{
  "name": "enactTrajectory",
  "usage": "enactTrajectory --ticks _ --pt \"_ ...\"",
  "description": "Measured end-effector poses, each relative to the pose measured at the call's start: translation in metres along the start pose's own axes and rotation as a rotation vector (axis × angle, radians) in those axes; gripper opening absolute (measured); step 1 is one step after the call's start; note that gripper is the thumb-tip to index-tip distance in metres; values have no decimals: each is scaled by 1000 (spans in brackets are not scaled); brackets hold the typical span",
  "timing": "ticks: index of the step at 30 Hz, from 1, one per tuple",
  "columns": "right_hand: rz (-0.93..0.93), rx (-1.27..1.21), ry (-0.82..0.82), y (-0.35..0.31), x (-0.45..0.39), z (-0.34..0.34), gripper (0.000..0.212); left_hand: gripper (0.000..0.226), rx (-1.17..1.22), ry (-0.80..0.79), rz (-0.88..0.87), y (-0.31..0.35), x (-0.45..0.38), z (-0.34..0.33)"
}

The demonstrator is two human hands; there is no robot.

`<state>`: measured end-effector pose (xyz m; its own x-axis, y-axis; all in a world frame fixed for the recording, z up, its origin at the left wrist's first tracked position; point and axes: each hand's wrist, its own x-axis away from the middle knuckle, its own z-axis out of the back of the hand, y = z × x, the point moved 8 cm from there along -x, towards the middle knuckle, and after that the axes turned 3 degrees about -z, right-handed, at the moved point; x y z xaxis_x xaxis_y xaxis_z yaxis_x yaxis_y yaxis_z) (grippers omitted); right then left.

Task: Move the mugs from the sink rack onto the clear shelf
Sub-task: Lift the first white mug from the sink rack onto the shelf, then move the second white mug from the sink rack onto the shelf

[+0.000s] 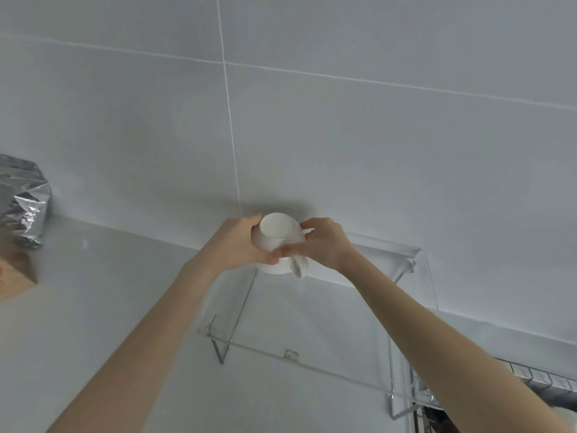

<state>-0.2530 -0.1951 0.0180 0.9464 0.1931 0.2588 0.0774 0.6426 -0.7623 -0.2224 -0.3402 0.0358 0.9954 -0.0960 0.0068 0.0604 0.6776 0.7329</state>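
Note:
A white mug (277, 228) is held upside down, its flat base facing me, over the far left corner of the clear shelf (312, 332). My left hand (240, 245) grips its left side. On its right side my right hand (321, 243) pinches it, thumb meeting the left thumb at the front. A second white piece (282, 266), with what looks like a handle, shows just under the hands; I cannot tell whether it is a separate mug. The sink rack (537, 378) peeks in at the lower right, partly behind my right forearm.
The clear shelf stands on the white counter (109, 292) against a grey tiled wall. A crumpled silver foil bag (23, 201) and a wooden block (18, 276) sit at the far left of the counter.

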Motion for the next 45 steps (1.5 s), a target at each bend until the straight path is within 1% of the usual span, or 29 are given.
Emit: enactTrajectory --ticks 9,15,18,19,22,23,26,29,33,37,40,42,44,45 --pt "25 32 0 -7 -3 -8 59 61 -21 22 -11 -7 -3 5" --pt "27 -22 14 -2 1 -11 62 60 -31 11 6 -7 0 2" --pt "35 -43 -16 1 5 -15 69 56 -80 20 20 -3 2 0" --pt "39 -39 -31 2 8 -14 72 59 -111 34 19 0 2 0" --pt "55 -10 -41 7 20 -1 87 78 -169 55 -5 24 6 -7" --pt "57 -17 -36 9 25 6 88 79 -175 56 -29 35 8 -12" --pt "94 -84 27 17 50 40 76 73 -212 58 -121 75 16 -32" --pt "118 -143 109 34 86 87 60 65 -136 46 -202 116 27 -63" --pt "79 -212 262 93 144 156 41 53 -2 -74 -312 172 52 -138" --pt "-54 -233 398 182 197 210 26 50 132 -246 -317 209 74 -229" --pt "-192 -220 472 261 236 241 25 52 168 -395 -278 224 85 -304" --pt "-273 -181 506 307 254 250 25 57 171 -469 -236 223 92 -343" --pt "-376 -152 502 357 268 249 28 62 159 -520 -175 220 97 -383" --pt "-424 -128 468 381 271 245 33 66 152 -540 -141 218 97 -402"
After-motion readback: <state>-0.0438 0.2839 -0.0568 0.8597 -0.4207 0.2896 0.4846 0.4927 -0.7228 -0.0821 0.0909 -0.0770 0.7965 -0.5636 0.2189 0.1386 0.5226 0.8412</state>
